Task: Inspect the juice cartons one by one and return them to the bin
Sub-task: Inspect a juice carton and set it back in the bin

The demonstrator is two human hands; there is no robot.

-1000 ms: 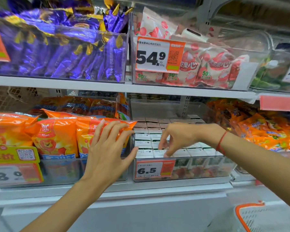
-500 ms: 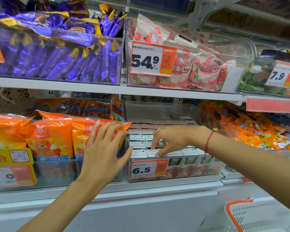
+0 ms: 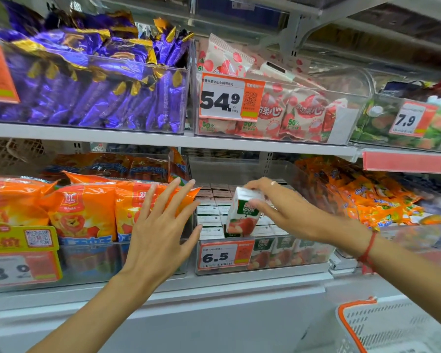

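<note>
A shop shelf filled the frame. At upper left sat a clear bin of purple wrapped sweets; beside it, at upper centre, pink-and-white packets stood behind a price tag reading 54.9. Orange snack bags crowded the middle left, and more orange packets lay at middle right. A white basket with an orange rim showed at lower right.

At centre, the clear bin marked 6.5 held rows of juice cartons. The right hand pinched one juice carton, tilted, just above the rows. The left hand hovered released, fingers spread, in front of the orange bags, left of the bin.
</note>
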